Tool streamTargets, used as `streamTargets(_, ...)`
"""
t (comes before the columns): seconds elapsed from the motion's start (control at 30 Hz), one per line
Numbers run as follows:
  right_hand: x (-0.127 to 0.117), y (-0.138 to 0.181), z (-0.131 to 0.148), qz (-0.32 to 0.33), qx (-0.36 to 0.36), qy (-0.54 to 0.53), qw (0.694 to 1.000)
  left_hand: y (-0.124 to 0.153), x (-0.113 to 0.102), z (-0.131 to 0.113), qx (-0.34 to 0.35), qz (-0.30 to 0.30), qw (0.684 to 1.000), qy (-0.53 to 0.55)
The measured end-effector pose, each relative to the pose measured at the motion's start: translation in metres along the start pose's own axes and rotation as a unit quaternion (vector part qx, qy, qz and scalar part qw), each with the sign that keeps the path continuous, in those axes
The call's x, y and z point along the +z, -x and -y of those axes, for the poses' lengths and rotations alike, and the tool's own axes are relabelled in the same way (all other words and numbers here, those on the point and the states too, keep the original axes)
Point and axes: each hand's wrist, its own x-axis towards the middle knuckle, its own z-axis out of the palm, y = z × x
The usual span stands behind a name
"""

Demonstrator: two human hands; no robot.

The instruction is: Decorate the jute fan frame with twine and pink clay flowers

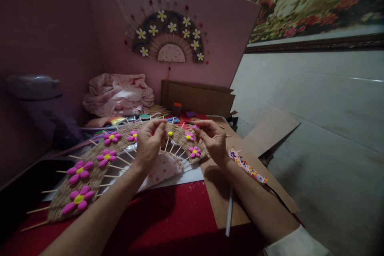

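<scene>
- Head view: the fan [93, 182] lies across the red table [180, 212], one end toward the near left corner, the other by the left edge of the cardboard [214, 204]; probably set there so both hands reach it.
- Right hand [214, 139]: thumb and forefinger pinch a pink piece [195, 127] above the fan; a fingertip hold presumably spares its shape.
- Left hand [151, 138]: thumb and forefinger together over the fan; whether anything sits between them can't be made out.
- Yellow dot [170, 133]: on the fan between the hands, without petals, unlike the pink flowers [80, 171].
- Stick [229, 212]: overhangs the cardboard's near edge, perhaps laid aside.
</scene>
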Motion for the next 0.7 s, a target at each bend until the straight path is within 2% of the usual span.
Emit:
streamTargets(0.1, 0.005, 0.006, 0.001, 0.042, -0.048, 0.041, 0.997, 0.011, 0.010, 0.007, -0.073, 0.112, 0.991, 0.003)
streamTargets(0.2, 0.008, 0.010, 0.002, 0.056, -0.100, 0.079, 0.990, 0.015, 0.013, 0.013, -0.130, 0.200, 0.970, 0.041)
streamTargets(0.27, 0.010, 0.012, 0.003, 0.059, -0.111, 0.086, 0.988, 0.016, 0.012, 0.014, -0.161, 0.237, 0.955, 0.078)
streamTargets(0.47, 0.009, 0.011, 0.003, 0.078, -0.101, 0.072, 0.989, 0.018, 0.013, 0.010, -0.224, 0.208, 0.942, 0.139)
streamTargets(0.7, 0.009, 0.011, 0.002, 0.085, -0.113, 0.093, 0.986, 0.016, 0.014, 0.016, -0.206, 0.195, 0.952, 0.115)
